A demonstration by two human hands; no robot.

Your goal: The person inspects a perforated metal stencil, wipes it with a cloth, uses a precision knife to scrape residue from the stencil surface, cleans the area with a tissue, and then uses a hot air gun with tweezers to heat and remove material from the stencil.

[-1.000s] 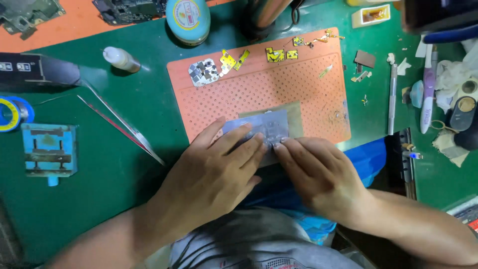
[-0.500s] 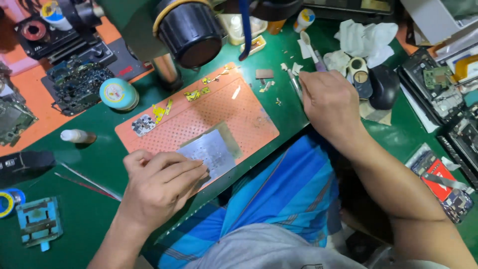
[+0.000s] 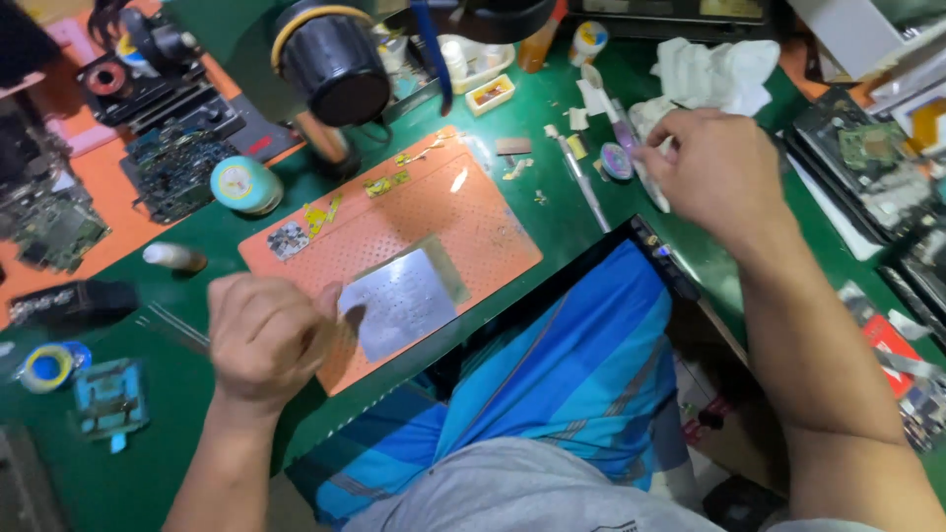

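My left hand (image 3: 268, 335) pinches the left edge of a thin grey metal stencil (image 3: 406, 300) that lies on the near part of an orange perforated mat (image 3: 463, 222). My right hand (image 3: 714, 172) is far off at the upper right of the green bench. Its fingers are curled beside a small round purple pot (image 3: 618, 161) and a crumpled white tissue (image 3: 714, 69). What the curled fingers touch is hidden. A slim metal tool (image 3: 581, 182) lies just left of that hand. Small yellow and silver parts (image 3: 320, 219) sit on the far side of the mat.
A black microscope head (image 3: 335, 64) hangs over the mat's far edge. A teal round tin (image 3: 244, 184), a small white bottle (image 3: 172, 256), circuit boards (image 3: 172, 167), a tape roll (image 3: 47, 366) and a blue jig (image 3: 108, 399) lie left. More boards (image 3: 867, 148) lie right.
My right hand left the stencil and reached to the upper right, towards the tissue and purple pot. My left hand stayed on the stencil. The camera view swung right.
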